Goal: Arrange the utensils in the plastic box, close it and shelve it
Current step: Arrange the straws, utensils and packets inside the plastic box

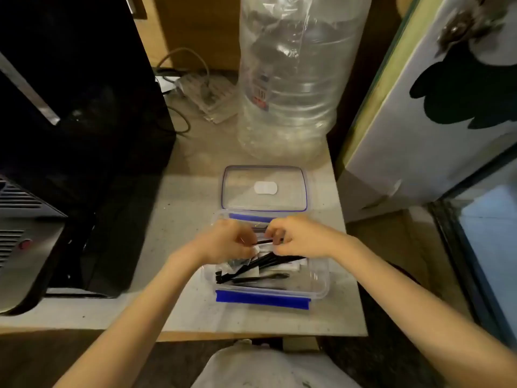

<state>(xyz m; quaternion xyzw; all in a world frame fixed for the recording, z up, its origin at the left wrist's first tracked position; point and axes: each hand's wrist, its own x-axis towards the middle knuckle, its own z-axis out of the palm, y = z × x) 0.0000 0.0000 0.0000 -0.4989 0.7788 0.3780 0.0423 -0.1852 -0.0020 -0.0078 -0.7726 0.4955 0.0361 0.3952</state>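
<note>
Head view shows both hands, left hand [228, 243] and right hand [300, 239], pinching one black utensil [263, 242] over the open plastic box [319, 278] mid-counter [179, 214]; arranging seems underway; next, lay it flat, then fetch the lid [264, 188] at twelve o'clock.

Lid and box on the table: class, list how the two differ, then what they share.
The lid lies flat and bare beyond the box; the box holds black utensils. Both hands work over the box, not the lid. Both are clear plastic with blue trim.
</note>
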